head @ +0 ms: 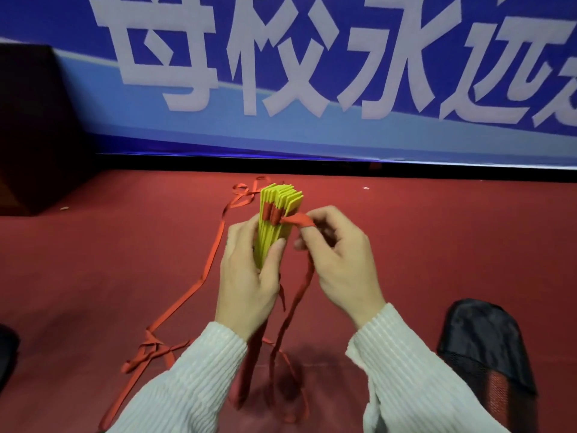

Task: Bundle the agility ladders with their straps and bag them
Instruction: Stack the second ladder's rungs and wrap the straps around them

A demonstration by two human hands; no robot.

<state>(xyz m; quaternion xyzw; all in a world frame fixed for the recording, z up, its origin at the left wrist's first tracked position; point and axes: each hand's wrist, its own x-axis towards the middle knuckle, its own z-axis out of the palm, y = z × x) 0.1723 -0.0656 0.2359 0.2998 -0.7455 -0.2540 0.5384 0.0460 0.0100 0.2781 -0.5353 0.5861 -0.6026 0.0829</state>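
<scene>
A stack of yellow ladder rungs (282, 203) stands on end at the middle of the view, with red strap crossing it near the top. My left hand (249, 278) grips the lower part of the stack, thumb along its right side. My right hand (337, 257) pinches a loop of the red strap (295, 219) just right of the rungs. More red strap hangs down between my forearms, and a long length (215, 254) trails away over the red floor to the left, knotted near my left sleeve.
A black mesh bag (485, 345) lies on the red floor at the lower right. A blue banner with large white characters (312, 73) stands along the back. A dark box-like object (34, 129) sits at the far left.
</scene>
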